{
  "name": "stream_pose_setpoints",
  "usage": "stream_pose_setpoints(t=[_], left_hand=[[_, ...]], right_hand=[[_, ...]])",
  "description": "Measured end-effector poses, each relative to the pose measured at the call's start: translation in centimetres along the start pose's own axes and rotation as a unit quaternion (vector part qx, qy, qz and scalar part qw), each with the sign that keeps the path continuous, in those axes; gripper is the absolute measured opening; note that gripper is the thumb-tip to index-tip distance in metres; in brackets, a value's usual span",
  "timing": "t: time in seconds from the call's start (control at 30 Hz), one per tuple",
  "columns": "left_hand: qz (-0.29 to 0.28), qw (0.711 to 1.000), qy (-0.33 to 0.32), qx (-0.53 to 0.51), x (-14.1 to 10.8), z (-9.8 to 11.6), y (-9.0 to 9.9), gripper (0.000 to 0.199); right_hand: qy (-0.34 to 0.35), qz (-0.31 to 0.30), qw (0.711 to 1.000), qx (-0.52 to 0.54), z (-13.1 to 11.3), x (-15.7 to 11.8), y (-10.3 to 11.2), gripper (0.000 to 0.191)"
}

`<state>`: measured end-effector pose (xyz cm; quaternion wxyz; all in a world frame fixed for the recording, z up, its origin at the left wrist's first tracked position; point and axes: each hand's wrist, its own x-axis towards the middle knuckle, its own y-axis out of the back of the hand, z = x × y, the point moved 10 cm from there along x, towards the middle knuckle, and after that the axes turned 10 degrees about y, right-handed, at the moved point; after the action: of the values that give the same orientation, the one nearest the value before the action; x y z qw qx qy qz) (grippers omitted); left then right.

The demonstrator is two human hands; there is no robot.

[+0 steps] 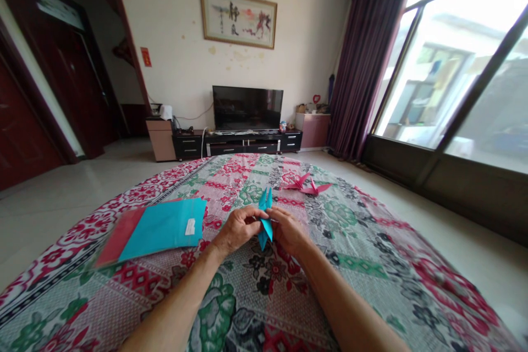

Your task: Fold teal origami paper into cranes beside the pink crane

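Observation:
A piece of folded blue origami paper [266, 226] is held upright between my two hands, above the middle of the table. Two narrow points stick up at its top and wider flaps hang below. My left hand [241, 226] pinches it from the left with thumb and forefinger. From the right, my right hand [287, 229] grips the same paper, its fingers closed and partly hidden behind it. Beyond my hands lie two pink paper cranes [317, 187] close together on the cloth.
A clear packet of blue and red paper sheets [165, 226] lies to the left on the flowered tablecloth [355, 286]. Past the round table stand a television [247, 107] and a low black cabinet [190, 146]. A large window [449, 77] is on the right.

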<state>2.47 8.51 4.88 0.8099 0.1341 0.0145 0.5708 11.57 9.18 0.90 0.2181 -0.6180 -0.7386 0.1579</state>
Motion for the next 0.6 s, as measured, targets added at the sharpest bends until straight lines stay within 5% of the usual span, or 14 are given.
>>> stream_pose_setpoints(t=[0.2, 0.6], left_hand=[[0.053, 0.998, -0.030, 0.030, 0.0, 0.8, 0.9, 0.016], [0.090, 0.990, 0.077, -0.071, 0.2, -1.1, 1.3, 0.026]], right_hand=[[0.012, 0.004, 1.000, -0.021, -0.3, 0.1, 0.2, 0.020], [0.012, -0.009, 1.000, -0.020, 0.1, 0.0, -0.2, 0.020]])
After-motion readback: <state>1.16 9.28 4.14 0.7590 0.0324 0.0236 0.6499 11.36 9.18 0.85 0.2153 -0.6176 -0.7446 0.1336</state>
